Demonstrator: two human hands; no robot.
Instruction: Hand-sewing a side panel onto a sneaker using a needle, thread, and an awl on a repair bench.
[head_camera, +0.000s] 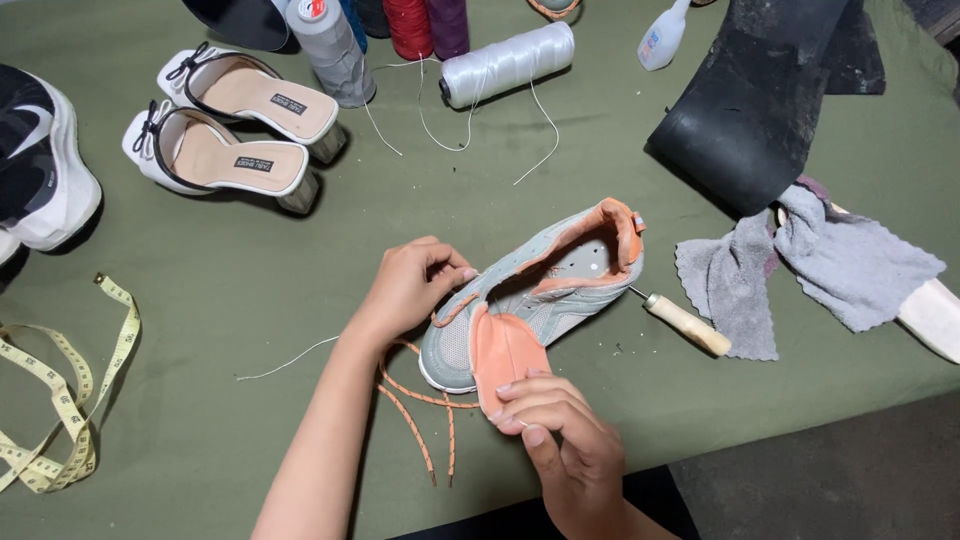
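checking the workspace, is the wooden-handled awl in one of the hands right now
No, the awl lies on the green table beside the sneaker, while the left hand and right hand hold the sneaker.

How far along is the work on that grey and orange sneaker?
Done: the orange laces hang loose, and the tongue is folded out of the grey sneaker. In hand: the right hand pinches the tongue's tip while the left hand grips the side. Left: no finished stitching shows; the wooden-handled awl lies untouched.
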